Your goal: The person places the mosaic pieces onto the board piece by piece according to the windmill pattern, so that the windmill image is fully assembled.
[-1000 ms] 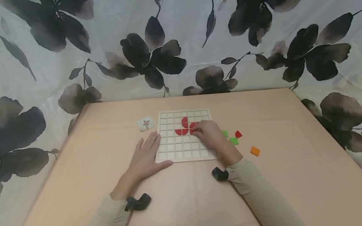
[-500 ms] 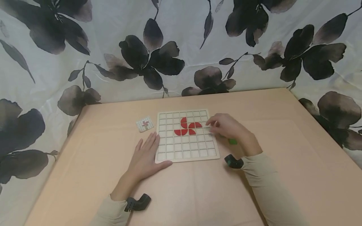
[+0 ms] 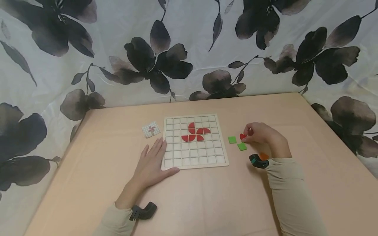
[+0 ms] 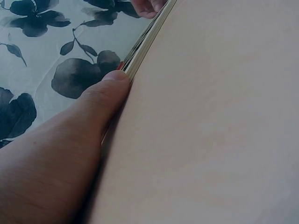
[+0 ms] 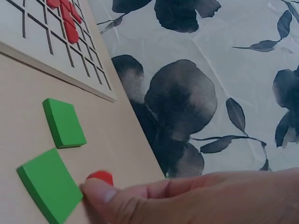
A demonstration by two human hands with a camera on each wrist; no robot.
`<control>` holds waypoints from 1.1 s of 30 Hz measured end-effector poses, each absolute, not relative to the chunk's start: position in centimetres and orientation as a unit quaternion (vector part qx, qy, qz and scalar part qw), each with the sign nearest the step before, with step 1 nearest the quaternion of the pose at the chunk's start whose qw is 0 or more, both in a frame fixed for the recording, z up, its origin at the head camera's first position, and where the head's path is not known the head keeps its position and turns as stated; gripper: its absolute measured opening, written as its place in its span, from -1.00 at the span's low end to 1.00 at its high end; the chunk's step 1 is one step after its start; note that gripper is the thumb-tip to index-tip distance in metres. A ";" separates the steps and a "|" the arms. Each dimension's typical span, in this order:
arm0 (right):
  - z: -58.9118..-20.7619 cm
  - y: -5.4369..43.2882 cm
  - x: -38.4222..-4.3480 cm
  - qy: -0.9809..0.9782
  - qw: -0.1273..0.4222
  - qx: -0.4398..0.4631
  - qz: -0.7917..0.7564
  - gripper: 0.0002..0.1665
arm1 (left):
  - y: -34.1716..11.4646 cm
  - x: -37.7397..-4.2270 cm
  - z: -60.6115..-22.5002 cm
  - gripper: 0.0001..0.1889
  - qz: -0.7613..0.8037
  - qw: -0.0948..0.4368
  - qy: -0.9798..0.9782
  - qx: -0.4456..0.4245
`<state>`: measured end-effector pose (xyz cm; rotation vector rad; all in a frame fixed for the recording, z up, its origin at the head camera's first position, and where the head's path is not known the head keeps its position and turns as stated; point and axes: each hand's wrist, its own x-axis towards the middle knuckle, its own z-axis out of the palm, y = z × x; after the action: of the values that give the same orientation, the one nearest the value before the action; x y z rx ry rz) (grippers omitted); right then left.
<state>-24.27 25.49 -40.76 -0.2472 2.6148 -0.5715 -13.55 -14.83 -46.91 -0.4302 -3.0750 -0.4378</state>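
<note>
My left hand (image 3: 151, 167) rests at the left side of a white grid board (image 3: 194, 153), fingers straight and thumb spread along its near edge. To the right of the board, my right hand (image 3: 265, 137) pinches a red quarter-circle tile (image 3: 242, 136) between thumb and fingers. In the right wrist view the thumb covers much of that red tile (image 5: 103, 177). Several red tiles (image 3: 192, 137) form a pinwheel shape in the board's cells. Two green square tiles (image 3: 232, 140) lie on the table between the board and my right hand.
A small card (image 3: 151, 129) with a printed grid pattern lies left of the board. An orange tile (image 3: 263, 156) is partly hidden by my right wrist's camera (image 3: 259, 161). Beyond the table's back edge hangs a floral cloth (image 3: 118, 49).
My right hand has left the board's red tiles and moved right, past the green squares, to grip the loose red quarter-circle. My left hand has stayed at the board's edge.
</note>
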 end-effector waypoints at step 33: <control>-40.8 18.2 -24.1 0.930 0.130 -0.194 -0.284 -0.66 | -14.7 -13.6 -46.8 0.20 -0.136 -0.002 -0.981 -0.136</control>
<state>-24.10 18.18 -40.80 -0.5630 2.7021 -0.8255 -13.57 -14.70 -46.75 -0.4278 -3.0878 -0.4266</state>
